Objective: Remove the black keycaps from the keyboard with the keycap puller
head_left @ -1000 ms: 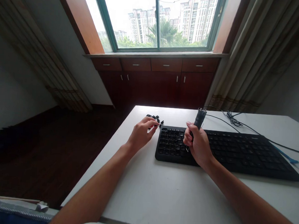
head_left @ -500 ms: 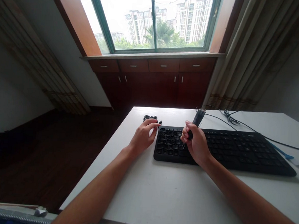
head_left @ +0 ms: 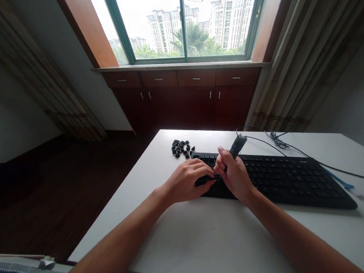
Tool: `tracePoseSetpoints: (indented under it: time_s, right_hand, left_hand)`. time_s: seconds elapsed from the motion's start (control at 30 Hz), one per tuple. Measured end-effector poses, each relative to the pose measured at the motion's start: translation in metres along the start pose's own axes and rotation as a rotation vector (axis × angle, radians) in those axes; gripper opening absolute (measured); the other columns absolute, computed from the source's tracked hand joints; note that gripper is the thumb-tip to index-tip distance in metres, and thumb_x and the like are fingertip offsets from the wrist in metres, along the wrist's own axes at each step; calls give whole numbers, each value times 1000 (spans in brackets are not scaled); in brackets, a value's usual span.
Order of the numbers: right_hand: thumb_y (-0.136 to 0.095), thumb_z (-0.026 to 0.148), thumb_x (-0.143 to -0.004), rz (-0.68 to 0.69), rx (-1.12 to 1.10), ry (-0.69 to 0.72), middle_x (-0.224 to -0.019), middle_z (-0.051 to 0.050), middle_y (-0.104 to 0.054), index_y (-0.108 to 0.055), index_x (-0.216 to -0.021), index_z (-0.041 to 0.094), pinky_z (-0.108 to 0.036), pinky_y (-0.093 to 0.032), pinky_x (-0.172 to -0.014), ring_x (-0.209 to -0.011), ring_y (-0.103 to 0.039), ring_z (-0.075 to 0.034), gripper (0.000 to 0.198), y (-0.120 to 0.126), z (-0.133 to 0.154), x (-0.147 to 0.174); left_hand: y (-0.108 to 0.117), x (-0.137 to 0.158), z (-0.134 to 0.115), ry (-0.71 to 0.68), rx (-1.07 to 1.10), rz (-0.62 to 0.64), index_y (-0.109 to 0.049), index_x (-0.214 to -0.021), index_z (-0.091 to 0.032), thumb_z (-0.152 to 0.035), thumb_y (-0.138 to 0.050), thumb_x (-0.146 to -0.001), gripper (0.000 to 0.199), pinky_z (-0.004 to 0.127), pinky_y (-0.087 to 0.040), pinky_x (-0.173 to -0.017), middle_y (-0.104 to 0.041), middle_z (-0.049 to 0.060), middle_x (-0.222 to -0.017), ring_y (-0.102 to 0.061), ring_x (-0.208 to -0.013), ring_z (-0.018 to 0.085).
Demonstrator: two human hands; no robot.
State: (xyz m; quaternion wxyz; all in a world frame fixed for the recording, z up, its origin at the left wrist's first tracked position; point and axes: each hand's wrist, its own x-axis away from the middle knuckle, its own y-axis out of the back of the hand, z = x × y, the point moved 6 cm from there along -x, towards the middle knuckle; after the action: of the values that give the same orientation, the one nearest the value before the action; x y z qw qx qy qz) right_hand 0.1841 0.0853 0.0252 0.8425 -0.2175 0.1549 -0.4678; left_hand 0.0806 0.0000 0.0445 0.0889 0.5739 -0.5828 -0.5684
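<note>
A black keyboard (head_left: pixel 291 183) lies on the white table. My right hand (head_left: pixel 233 175) is wrapped round the black handle of a keycap puller (head_left: pixel 238 145), holding it tilted over the keyboard's left part. Thin wire shows below the fist. My left hand (head_left: pixel 188 180) reaches over the left end of the keyboard, thumb and fingertips closing on a small dark keycap (head_left: pixel 217 177) at the puller's wire end; the fingers partly hide it. Loose black keycaps (head_left: pixel 179 147) lie in a small heap beyond the keyboard's left corner.
A black cable (head_left: pixel 277 139) lies coiled behind the keyboard and runs off right. A blue tool (head_left: pixel 342 181) rests by the keyboard's right end. The white table (head_left: pixel 206 238) has its left edge beside my left forearm. Cabinets (head_left: pixel 184 103) stand under the window.
My left hand has moved right, from beside the keycap heap to the puller's wire end over the keyboard. My right hand still grips the puller, nearly in place. The view shifted slightly.
</note>
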Motion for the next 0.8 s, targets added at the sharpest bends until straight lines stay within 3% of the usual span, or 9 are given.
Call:
tracePoseSetpoints:
  time_s: [0.2, 0.43, 0.63, 0.8]
  right_hand:
    - [-78, 49, -81, -25, 65, 53, -58, 6, -41, -45, -64, 22, -27, -37, -51, -52, -37, -10, 46, 1, -1, 0]
    - [-66, 51, -91, 103, 282, 135, -57, 5, -43, -44, -62, 21, -26, -37, -54, -54, -38, -11, 46, -9, 1, 9]
    - [-71, 49, -86, -89, 231, 88, -55, 6, -43, -46, -63, 22, -26, -36, -50, -50, -38, -10, 43, 0, -3, 2]
    - [-73, 47, -84, -51, 205, 64, -56, 5, -44, -47, -62, 21, -25, -36, -51, -52, -38, -10, 42, -6, -9, -4]
  left_hand:
    - [-1, 2, 5, 37, -2, 43, -70, -97, -21, -30, -65, -95, 11, 39, -55, -90, -78, 5, -97, -70, -93, 22]
    - [-1, 1, 11, 95, 133, 76, -71, -97, -22, -29, -67, -95, 9, 37, -55, -91, -78, 4, -102, -69, -95, 20]
    - [-2, 1, 13, 120, 181, 47, -71, -94, -21, -29, -70, -92, 9, 36, -55, -88, -77, 4, -97, -68, -92, 21]
    - [3, 0, 10, 169, 227, -60, -66, -102, -20, -19, -64, -89, 13, 35, -55, -88, -72, 6, -103, -67, -95, 20]
